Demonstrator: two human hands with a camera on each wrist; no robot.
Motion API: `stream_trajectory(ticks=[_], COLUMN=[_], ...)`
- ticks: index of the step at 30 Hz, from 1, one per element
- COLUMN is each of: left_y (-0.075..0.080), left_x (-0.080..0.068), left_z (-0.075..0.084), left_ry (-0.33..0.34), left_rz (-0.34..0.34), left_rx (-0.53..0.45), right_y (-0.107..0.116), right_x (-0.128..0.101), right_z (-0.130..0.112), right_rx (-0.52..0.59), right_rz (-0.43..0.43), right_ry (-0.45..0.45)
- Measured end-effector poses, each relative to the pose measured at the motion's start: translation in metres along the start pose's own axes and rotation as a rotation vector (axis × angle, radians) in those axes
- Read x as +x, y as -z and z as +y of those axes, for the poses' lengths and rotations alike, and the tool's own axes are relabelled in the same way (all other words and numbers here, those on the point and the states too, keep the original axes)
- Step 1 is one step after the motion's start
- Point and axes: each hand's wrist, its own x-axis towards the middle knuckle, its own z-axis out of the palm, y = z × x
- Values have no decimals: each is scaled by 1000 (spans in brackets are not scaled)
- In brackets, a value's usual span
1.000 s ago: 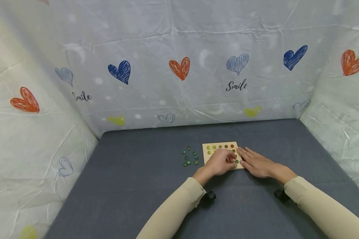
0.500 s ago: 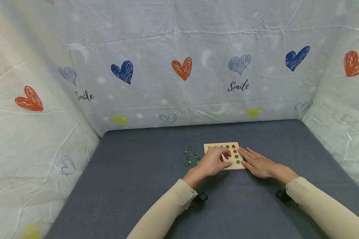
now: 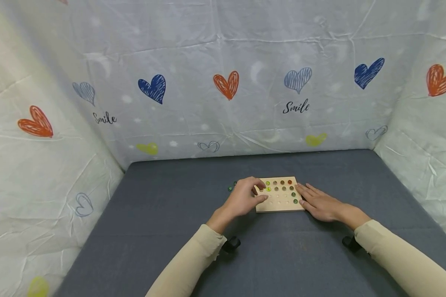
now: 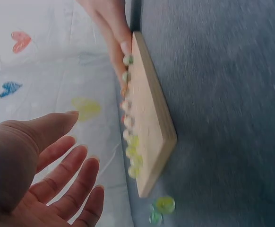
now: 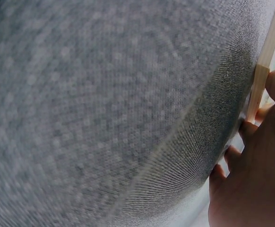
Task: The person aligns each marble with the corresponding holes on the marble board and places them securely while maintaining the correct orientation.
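A pale wooden board with rows of round hollows lies on the dark table. Glass marbles fill its two far rows and part of its right column, among them a yellow-green marble and an orange-red marble. My left hand hovers over the board's left end, thumb and fingers apart with nothing between them. Fingers straight, my right hand rests against the board's right edge. In the right wrist view the board's side shows beside that hand's fingers.
Loose green marbles lie left of the board, mostly hidden behind my left hand. Two of them, one a yellow-green loose marble, show past the board's end in the left wrist view. A white curtain printed with hearts borders the table's back and sides.
My left hand has moved left from the board's right part to its left end, its fingers spreading apart on the way. The right hand stays at the board's edge.
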Motion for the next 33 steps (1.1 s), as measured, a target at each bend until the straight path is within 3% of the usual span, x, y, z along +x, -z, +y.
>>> stream_trajectory(ticks=[5,19,26,33], left_y=[10,35,42,41], left_x=[-8,-36,-39,-36], left_z=[-13,-54,-75,-88], left_ry=[11,145,168,244], left_rz=[38,120,168,146], left_rx=[-9,-35,-47,-54], right_y=[0,8,8,6], right_x=[0,-2,-3,-2], right_z=[0,-14,-12,-12], right_rx=[-3,-5,-7,-3], right_rz=[-6,-34,-31,-27], right_ry=[-7,-40,-43,-33])
